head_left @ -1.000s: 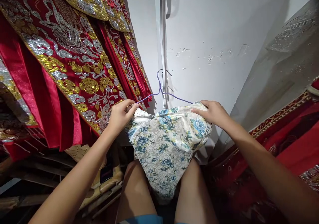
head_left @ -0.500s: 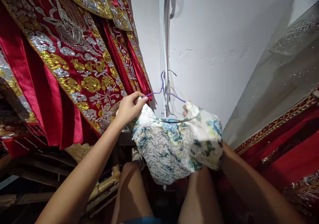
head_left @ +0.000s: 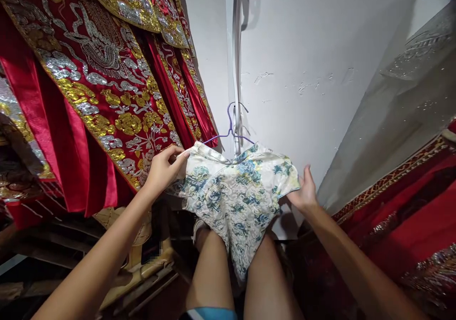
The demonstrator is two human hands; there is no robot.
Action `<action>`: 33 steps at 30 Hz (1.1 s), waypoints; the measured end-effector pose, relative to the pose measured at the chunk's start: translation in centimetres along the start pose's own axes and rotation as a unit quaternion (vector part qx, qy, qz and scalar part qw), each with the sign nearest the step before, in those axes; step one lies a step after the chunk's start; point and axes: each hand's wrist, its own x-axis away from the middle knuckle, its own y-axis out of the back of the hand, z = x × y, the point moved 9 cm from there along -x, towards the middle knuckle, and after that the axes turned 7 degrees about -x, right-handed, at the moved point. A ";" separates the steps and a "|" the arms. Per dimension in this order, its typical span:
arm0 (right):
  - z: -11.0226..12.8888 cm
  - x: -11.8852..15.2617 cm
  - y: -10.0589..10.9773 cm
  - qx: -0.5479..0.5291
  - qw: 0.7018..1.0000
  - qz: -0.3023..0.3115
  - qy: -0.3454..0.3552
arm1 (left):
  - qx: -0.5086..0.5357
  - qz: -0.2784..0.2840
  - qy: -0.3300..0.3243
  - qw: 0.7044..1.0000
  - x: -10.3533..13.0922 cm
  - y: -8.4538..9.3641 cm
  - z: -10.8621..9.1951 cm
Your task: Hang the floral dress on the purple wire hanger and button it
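Observation:
A white floral garment [head_left: 231, 192] with blue and green patterns hangs on a purple hanger [head_left: 230, 132], whose hook is at the white upright pole. The hanger's arms run into the garment's neckline. My left hand [head_left: 166, 168] pinches the garment's shoulder on the left side. At the right, my right hand [head_left: 304, 189] is at the sleeve's edge, thumb up and apart, its other fingers partly hidden behind the fabric. The garment's lower part hangs down to a point between my legs.
Red robes with gold and silver sequins [head_left: 124, 101] hang at the left, close to my left arm. Bamboo poles [head_left: 142, 275] lie below them. A white wall [head_left: 292, 54] stands ahead; more red fabric [head_left: 409, 225] is at the right.
My right hand has come out from inside the garment and moved right to the sleeve. My left hand has slid outward along the shoulder. Both hanger arms now sit inside the spread garment.

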 end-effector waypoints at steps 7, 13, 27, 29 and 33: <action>5.4 -3.8 2.7 -0.026 0.997 -0.077 -0.014 | -0.002 -0.025 -0.009 1.000 -1.9 -0.1 -2.9; 10.9 -0.1 -5.7 -0.082 0.988 0.133 -0.015 | 0.007 -0.071 0.041 0.997 -2.9 -0.7 -1.3; 3.1 2.4 -8.0 0.064 0.982 0.170 -0.053 | 0.521 0.155 0.090 0.835 3.8 -7.6 -11.0; 1.2 4.2 -9.0 -0.016 0.965 0.220 -0.143 | 0.553 0.210 0.089 0.801 4.1 -8.2 -12.5; 1.0 5.8 -6.6 -0.152 0.954 0.125 -0.225 | 0.624 0.242 0.109 0.735 4.2 -9.4 -12.5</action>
